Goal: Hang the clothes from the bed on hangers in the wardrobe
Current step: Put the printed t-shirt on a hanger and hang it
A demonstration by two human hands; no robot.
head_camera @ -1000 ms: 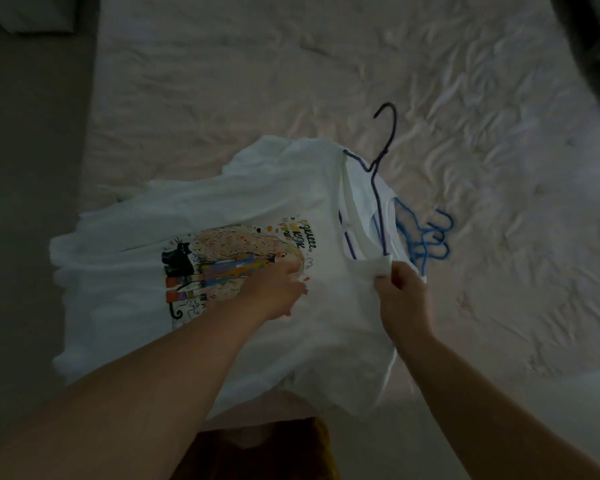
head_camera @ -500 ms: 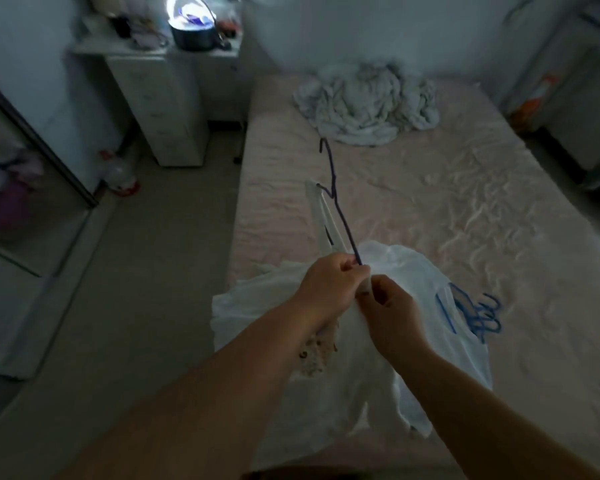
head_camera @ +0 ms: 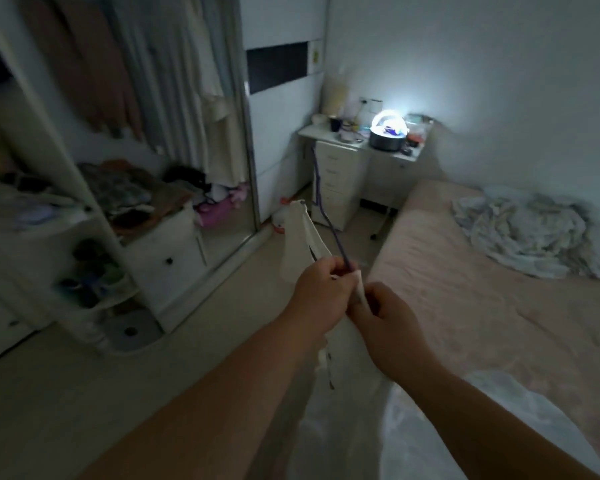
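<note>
So both hands are bunched together out in front, and the white t-shirt [head_camera: 343, 403] is dangling straight down from them, off the bed [head_camera: 499, 306] now and hanging between the forearms. The left hand [head_camera: 321, 292] is curling its fingers around the dark purple hanger [head_camera: 326, 216] right where the wire meets the collar, and the right hand [head_camera: 387, 318] is pinching the shirt fabric just beside it, touching the left.

The thing that matters: the hanger's long wire is running up and away from the left hand, tilting toward the wardrobe [head_camera: 125, 140], which is sitting off to the left and ahead with its door open. The clothes already hanging [head_camera: 94, 64] in there are up high (I can't actually make out the rail itself, too blurry). The hook end is hard to pick out against the drawer unit [head_camera: 333, 181] behind it.

My guess is the left hand is the nearer one and will be doing the carrying over, swinging left and upward, hook leading.
</note>
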